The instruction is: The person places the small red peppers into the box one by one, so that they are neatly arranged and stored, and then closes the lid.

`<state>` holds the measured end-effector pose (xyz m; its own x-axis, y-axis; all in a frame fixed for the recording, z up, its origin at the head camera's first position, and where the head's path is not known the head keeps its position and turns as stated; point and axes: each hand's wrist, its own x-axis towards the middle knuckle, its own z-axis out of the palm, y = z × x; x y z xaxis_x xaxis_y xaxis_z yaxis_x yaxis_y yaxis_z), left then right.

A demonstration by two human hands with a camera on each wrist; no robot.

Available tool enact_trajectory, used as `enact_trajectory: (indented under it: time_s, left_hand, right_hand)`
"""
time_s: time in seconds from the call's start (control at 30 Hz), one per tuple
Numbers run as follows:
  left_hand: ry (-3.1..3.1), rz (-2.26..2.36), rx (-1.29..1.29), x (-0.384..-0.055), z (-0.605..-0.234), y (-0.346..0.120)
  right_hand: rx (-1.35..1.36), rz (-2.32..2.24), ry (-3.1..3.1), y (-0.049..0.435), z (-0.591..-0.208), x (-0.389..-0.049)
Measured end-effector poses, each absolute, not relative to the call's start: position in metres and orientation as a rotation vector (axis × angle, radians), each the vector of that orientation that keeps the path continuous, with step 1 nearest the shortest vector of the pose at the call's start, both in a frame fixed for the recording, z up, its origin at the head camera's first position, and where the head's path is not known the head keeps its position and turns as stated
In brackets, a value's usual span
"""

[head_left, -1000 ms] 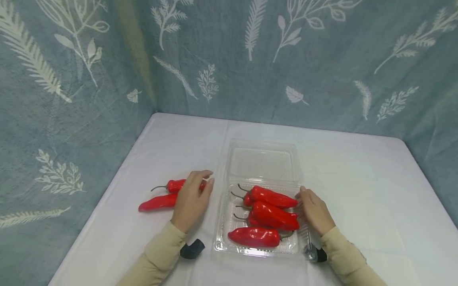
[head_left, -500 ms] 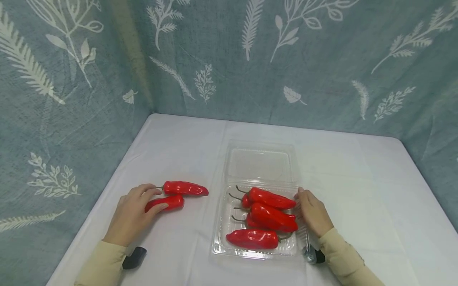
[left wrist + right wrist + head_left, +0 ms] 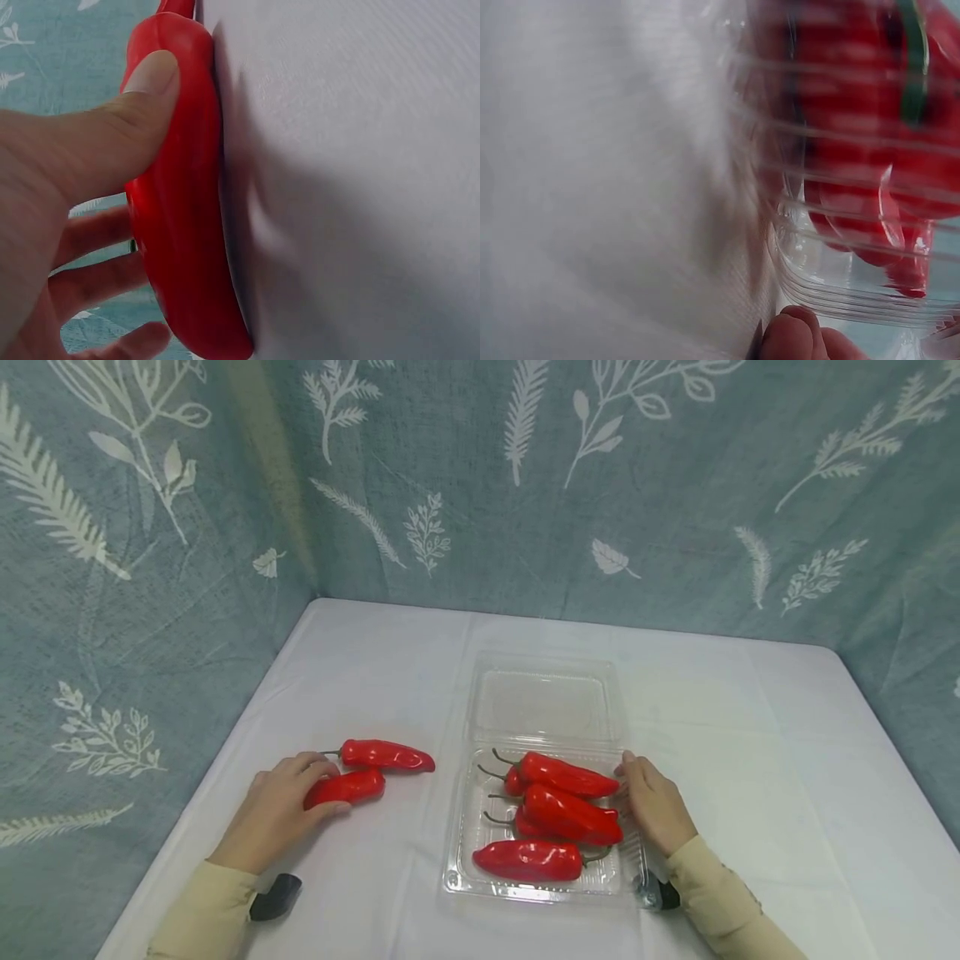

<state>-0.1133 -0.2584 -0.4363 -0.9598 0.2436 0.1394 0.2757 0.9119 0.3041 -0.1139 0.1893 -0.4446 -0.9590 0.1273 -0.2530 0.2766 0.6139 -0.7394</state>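
My left hand (image 3: 273,814) is at the left of the table around a long red pepper (image 3: 358,785). In the left wrist view the thumb (image 3: 150,112) presses one side of that pepper, with the other fingers spread along its far side. A second red pepper (image 3: 390,755) lies just beyond it, its stem pointing left. A clear plastic clamshell container (image 3: 457,839) stands with its lid folded back and several red peppers (image 3: 570,814) inside. My right hand (image 3: 660,806) rests at the container's right wall, its fingertips (image 3: 787,334) close by a corner in the right wrist view.
The container's transparent lid (image 3: 543,703) lies flat behind its base. A white cloth (image 3: 757,760) covers the table. Patterned green-blue fabric (image 3: 480,552) hangs along the back and sides.
My left hand has moved left from above the two loose peppers to the left end of the nearer one and taken hold of it. The right hand stays by the container.
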Motion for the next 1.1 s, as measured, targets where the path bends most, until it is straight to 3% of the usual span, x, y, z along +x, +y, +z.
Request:
enact_trajectory:
  time_s: [0.47,1.1]
  left_hand:
    - [-3.118,-0.603,-0.283,-0.111,-0.436,-0.253]
    - [-2.846,-0.54,-0.507,-0.101,-0.408,-0.24]
  right_hand:
    - [0.327,-1.274,2.677,0.189,-0.445,-0.113]
    - [0.337,-1.251,2.682,0.189,-0.445,-0.113]
